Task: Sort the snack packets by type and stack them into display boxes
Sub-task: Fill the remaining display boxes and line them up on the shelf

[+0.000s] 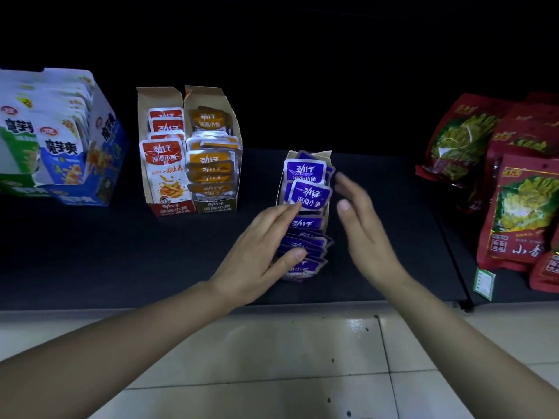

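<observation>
Midway along the dark shelf (151,252), a narrow cardboard box (325,153) packed with purple packets (308,195), set well apart from the filled boxes on the left and the red bags (520,207) on the right; likely placed alone there for room to work on both sides. On its near flank, left hand (263,243) open, fingers straight, fingertips touching the lower left corner of a raised packet near the back, thumb resting on the edges of the front ones; no grip on anything; judged to be steadying and squaring the row. Opposite, right hand (363,225) also open, palm turned toward the box's right side and just beside it; fingertips blurred, so contact impossible to tell; judged as the matching wall for pressing the row straight.

Packets small and glossy, purple with white lettering and silvery sealed edges; overlapping like tiles from front to back; two at the back taller and tilted, several corners poking past the right wall, so not yet neat; thin and slippery by the look, apt to fan out under uneven pressure.

To the left, red packets (163,158) and orange packets (211,164) in twin boxes, touching side by side, each kind apart; further left, a blue box (109,128) of white pouches.
</observation>
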A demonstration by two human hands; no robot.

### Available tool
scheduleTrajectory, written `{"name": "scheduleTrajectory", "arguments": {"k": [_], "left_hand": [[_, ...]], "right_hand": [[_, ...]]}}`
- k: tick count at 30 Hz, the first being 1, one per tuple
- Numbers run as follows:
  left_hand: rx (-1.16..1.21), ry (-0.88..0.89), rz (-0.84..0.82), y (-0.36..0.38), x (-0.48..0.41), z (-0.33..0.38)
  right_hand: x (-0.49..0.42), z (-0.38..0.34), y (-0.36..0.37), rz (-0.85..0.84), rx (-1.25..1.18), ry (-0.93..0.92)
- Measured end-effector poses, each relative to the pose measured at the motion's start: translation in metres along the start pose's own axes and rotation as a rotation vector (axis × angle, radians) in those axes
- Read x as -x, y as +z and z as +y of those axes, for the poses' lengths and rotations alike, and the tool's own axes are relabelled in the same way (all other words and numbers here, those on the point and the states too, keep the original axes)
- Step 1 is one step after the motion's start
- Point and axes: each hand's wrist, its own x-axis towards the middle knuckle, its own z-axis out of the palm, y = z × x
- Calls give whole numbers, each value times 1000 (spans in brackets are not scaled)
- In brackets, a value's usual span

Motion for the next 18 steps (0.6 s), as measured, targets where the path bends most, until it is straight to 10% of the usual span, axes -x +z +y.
{"name": "scheduleTrajectory", "arguments": {"k": [18], "left_hand": [[-22, 26, 31, -1, 0, 2]], "right_hand": [[-28, -1, -10, 14, 159, -223]]}}
